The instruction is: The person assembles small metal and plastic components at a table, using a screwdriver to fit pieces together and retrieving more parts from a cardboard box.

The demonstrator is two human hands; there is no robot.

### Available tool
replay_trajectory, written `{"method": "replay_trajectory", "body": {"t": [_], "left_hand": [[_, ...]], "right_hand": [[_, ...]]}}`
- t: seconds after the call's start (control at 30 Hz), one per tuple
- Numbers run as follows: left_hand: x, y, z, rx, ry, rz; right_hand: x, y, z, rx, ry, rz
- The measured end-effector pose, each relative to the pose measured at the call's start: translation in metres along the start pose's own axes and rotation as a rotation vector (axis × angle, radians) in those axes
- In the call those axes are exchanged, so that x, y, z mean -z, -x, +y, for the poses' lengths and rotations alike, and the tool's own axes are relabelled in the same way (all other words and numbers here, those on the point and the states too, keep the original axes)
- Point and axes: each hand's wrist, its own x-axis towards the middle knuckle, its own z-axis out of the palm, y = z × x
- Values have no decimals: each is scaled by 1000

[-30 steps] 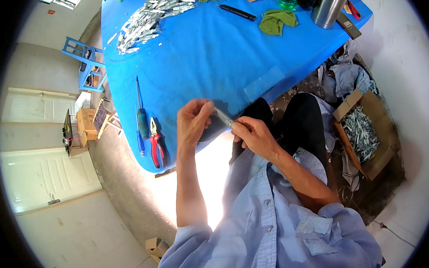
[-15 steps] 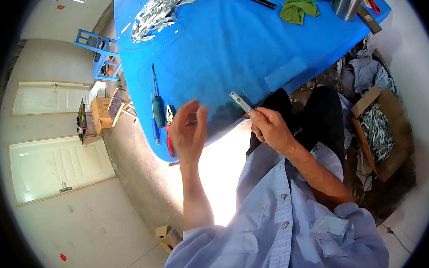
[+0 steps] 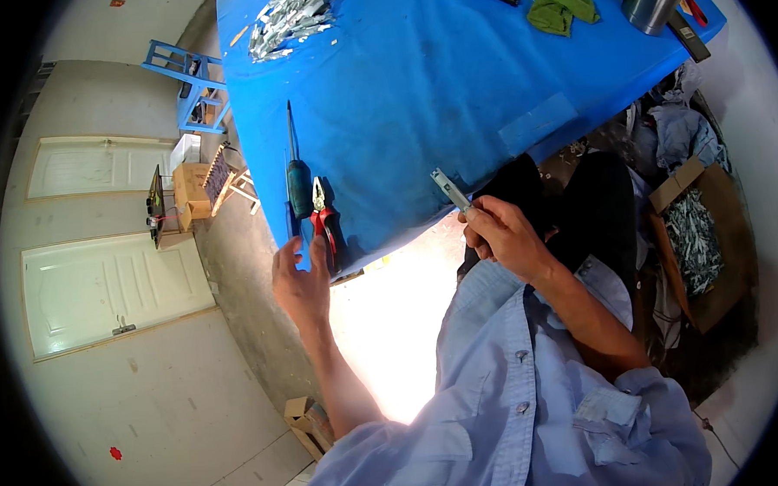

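Note:
My right hand [image 3: 512,238] is closed on a narrow, silver, channel-shaped metal part [image 3: 449,188], which sticks out past the fingertips over the table's near edge. My left hand [image 3: 304,281] is at the table's left corner, thumb and fingers apart. Its thumb is at the red handles of a pair of pliers [image 3: 320,218]; whether it touches them I cannot tell. Beside the pliers lies a screwdriver with a dark green handle [image 3: 299,190], its shaft pointing away from me. A blue handle [image 3: 292,225] lies left of it, partly hidden by my fingers.
A blue-covered table [image 3: 400,95] bears a heap of silver metal parts [image 3: 297,17], a green cloth [image 3: 561,11] and a steel flask [image 3: 656,1]. On the right, a cardboard box [image 3: 726,237] holds many metal pieces. A blue chair [image 3: 193,86] stands left of the table.
My left hand has moved left and toward me, from above the table to the pliers. My right hand still holds the metal part. The whole view has shifted slightly.

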Motion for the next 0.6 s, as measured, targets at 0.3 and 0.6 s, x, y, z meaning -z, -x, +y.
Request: {"method": "replay_trajectory", "body": {"t": [0.3,0.6], "left_hand": [[-21,-46,-41,33,1,-53],[-33,-59,-70,92,174,-45]], "right_hand": [[2,1,3,15,30,-23],[2,1,6,32,-30,-53]]}}
